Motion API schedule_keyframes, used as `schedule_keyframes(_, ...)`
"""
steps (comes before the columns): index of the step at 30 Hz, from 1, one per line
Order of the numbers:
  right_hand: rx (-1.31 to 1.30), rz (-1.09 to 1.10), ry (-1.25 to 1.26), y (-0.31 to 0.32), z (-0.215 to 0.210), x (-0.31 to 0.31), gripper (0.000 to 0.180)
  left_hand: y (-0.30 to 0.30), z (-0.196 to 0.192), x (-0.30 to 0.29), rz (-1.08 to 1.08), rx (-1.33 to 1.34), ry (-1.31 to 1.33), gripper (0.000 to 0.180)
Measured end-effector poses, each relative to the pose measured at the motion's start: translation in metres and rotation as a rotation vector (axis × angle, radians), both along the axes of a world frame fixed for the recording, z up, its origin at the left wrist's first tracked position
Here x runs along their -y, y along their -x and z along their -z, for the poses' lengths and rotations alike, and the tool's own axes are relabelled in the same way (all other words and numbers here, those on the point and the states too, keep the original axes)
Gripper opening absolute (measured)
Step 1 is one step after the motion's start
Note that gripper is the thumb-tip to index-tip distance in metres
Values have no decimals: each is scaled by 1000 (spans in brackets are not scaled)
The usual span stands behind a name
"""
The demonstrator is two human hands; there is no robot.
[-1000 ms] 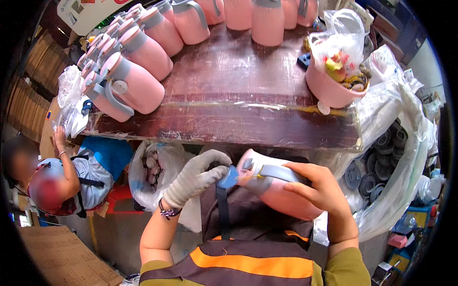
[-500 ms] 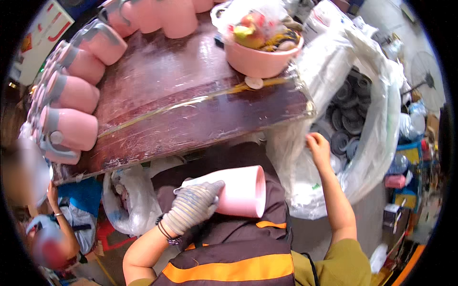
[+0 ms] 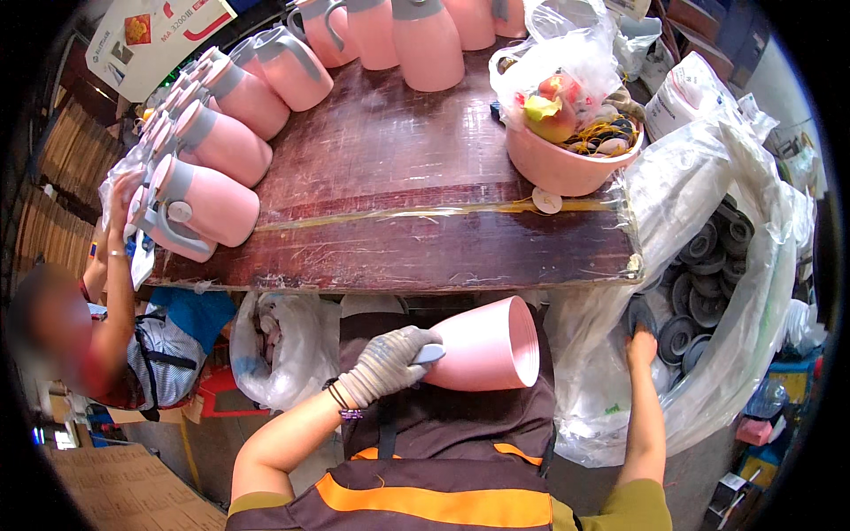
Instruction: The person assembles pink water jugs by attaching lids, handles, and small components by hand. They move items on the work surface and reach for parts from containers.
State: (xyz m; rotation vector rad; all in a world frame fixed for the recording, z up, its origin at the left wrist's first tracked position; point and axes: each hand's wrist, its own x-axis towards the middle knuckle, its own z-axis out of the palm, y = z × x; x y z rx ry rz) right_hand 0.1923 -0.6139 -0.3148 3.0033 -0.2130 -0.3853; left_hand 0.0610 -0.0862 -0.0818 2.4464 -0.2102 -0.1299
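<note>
My left hand (image 3: 388,363), in a grey knitted glove, is closed around the narrower end of a pink jug body (image 3: 482,347) above my lap. The jug body lies on its side, its wide, ridged open end facing right. A small blue-grey piece (image 3: 428,354) sticks out by the glove's fingers; I cannot tell whether it belongs to the jug. Bare, my right hand (image 3: 641,343) reaches into the mouth of a clear plastic bag (image 3: 584,389), its fingers closed on a dark grey disc (image 3: 639,316). Several similar round grey parts (image 3: 704,301) lie inside the bag.
Pink jugs with grey tops and handles (image 3: 212,203) line the left and far sides of the worn brown table (image 3: 381,159). A pink tub (image 3: 567,164) holding fruit and a plastic bag stands at the right corner. At left, another person (image 3: 111,310) reaches toward the jugs.
My right hand has gone from above the bag's edge into its mouth and taken hold of a grey disc. The jug body stays in my left hand. The view has shifted.
</note>
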Motion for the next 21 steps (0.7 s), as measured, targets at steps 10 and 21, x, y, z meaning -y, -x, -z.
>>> schedule_keyframes(10,215,-66,-1123,103,-260,-160,37,25,-13,1,-200,-231,362,21)
schedule_keyframes(21,382,-611,-1098,133,-253,-268,30,70,9,-10,-233,-1,351,24)
